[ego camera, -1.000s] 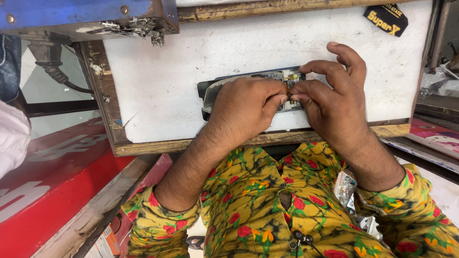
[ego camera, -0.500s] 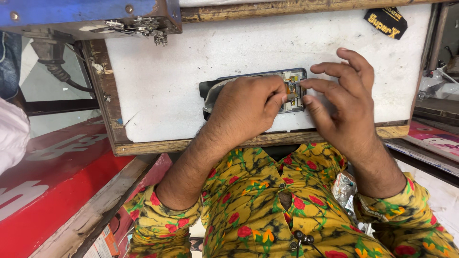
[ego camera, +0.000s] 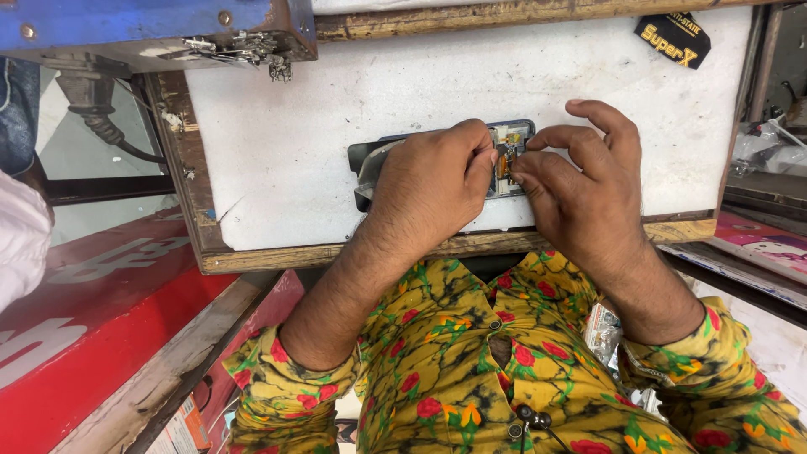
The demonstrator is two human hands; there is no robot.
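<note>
An opened mobile phone with its inner parts exposed lies flat on a white work board. My left hand rests over its middle and presses it down, hiding most of the body. My right hand is at the phone's right end, thumb and forefinger pinched on a small orange part inside it. Both forearms come up from yellow floral sleeves. What the fingertips grip is too small to name exactly.
The board has a wooden frame. A black packet lies at its far right corner. A blue metal piece with screws sits at the top left. A red surface is on the left, and another person's white sleeve.
The phone and both hands have shifted slightly up the board. My right fingers have drawn together from a spread grip to a pinch at the phone's right end.
</note>
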